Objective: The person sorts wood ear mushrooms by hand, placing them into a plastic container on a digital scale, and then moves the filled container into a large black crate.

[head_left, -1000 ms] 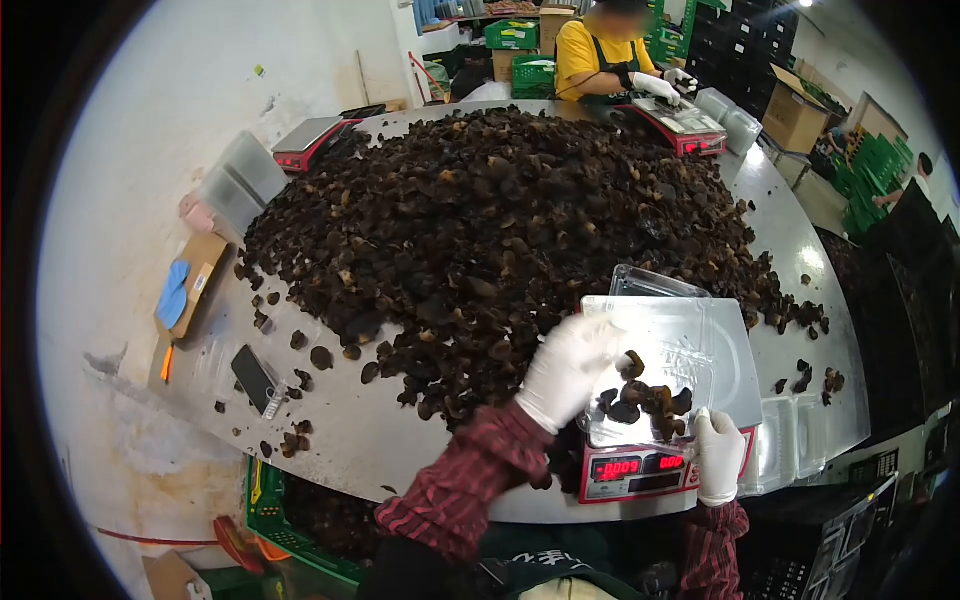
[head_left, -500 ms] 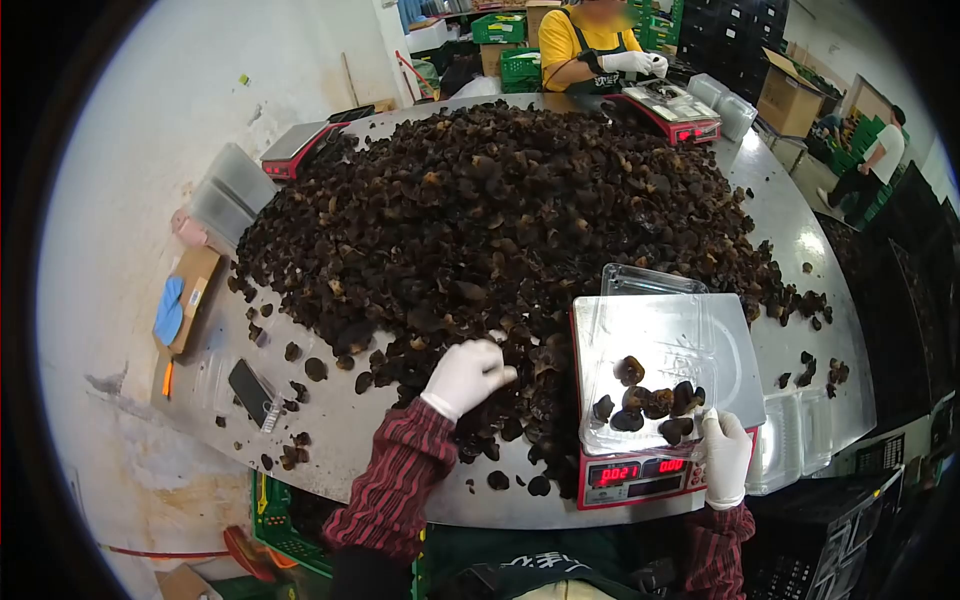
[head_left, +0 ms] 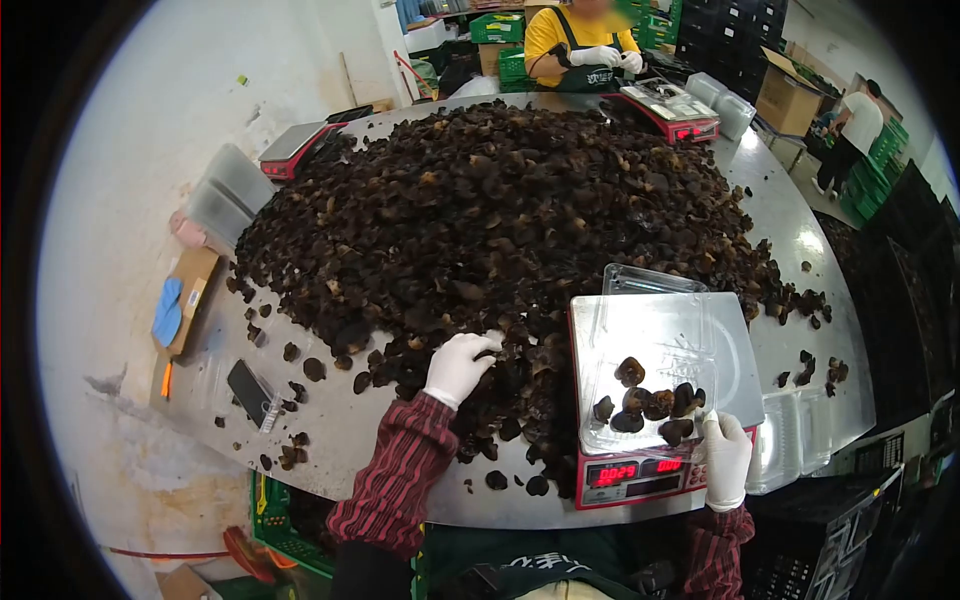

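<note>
As the left hand [head_left: 460,370] curls over the dark fungus heap [head_left: 480,210] on the counter [head_left: 335,425], its grip I cannot tell; the right hand [head_left: 726,460] pinches the rim of the scale's [head_left: 640,488] clear tray [head_left: 655,335]. Pieces look light, pliant, slippery, best held edgewise.

left hand [head_left: 461,369] moved from over near scale [head_left: 735,375] to near side of mushroom pile [head_left: 480,220]; readout [head_left: 616,474] went -0.009, 0.021, now 0.029; co-worker's hands [head_left: 597,57] pulled back from far scale [head_left: 693,131]
</note>
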Demonstrator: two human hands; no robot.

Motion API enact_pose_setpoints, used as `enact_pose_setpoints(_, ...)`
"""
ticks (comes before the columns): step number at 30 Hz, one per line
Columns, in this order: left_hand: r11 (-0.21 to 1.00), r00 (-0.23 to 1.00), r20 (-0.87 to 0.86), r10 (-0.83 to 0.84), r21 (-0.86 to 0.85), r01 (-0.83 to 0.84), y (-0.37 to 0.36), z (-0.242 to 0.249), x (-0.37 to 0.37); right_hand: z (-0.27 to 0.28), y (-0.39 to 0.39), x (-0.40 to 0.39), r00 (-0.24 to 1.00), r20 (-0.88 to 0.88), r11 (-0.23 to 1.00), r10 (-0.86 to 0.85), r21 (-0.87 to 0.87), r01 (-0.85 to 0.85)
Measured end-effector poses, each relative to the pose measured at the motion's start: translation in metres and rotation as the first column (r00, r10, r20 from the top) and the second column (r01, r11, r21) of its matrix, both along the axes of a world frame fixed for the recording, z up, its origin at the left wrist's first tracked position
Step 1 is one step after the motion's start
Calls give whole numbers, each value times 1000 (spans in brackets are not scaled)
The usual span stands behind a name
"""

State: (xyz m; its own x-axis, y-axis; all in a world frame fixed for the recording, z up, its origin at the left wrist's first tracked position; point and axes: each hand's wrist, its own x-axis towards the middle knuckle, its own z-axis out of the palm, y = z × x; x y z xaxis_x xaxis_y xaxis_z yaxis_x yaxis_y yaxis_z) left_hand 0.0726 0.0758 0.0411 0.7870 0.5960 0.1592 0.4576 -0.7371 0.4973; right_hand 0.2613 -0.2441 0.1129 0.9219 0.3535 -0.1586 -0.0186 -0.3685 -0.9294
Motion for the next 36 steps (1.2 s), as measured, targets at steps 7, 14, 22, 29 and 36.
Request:
enact_pose_setpoints(7,679,884,324,337,-735,10,-31,48,-106,-1,-7,5,1000,4,1000,20,8,-20)
enact_pose_setpoints(14,837,744,-581,330,-186,-515,-40,51,-333,-11,-14,12,999,45,1000,11,-15,-10)
enact_pose_setpoints(22,980,980,-36,197,39,-195,-58,19,-183,-17,-11,9,990,142,999,26,19,-29)
enact_pose_setpoints(29,990,965,-252,-71,98,99,-65,9,-40,-15,-31,9,954,300,1000,14,-4,-14)
enact_pose_setpoints(36,952,999,20,-35,304,27,-65,-48,-65,-14,-31,-1,994,100,999,-31,19,29)
